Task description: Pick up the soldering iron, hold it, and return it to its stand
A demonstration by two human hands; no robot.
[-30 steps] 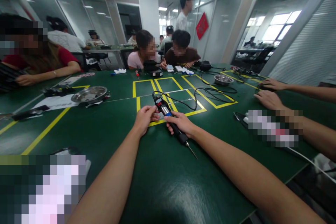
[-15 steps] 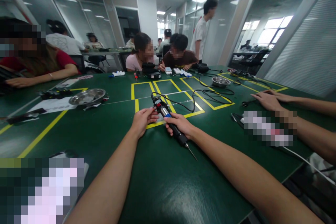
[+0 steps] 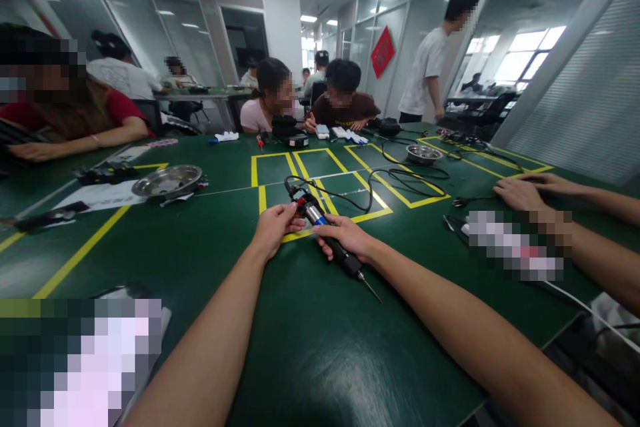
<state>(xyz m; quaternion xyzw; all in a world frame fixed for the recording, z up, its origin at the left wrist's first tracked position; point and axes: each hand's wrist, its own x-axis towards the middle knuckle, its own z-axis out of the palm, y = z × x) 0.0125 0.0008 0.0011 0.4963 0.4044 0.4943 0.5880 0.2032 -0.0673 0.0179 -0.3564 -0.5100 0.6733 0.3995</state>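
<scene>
Right hand (image 3: 345,237): I grasp the black-and-silver cylindrical screwdriver (image 3: 315,214), bit (image 3: 373,289) engaging nothing; left hand (image 3: 273,230) at its corded end (image 3: 301,193), grip unclear.

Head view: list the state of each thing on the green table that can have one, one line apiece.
Power screwdriver: held in right grip, bit slanting down; running or not, cannot tell.
Left grip: fingers curled at the screwdriver's cord end.
Cord: slack, looped.
Black plug: unplugged, lying loose.
Left metal dish: uncovered, open side up.
Far metal dish: uncovered, open side up.
</scene>
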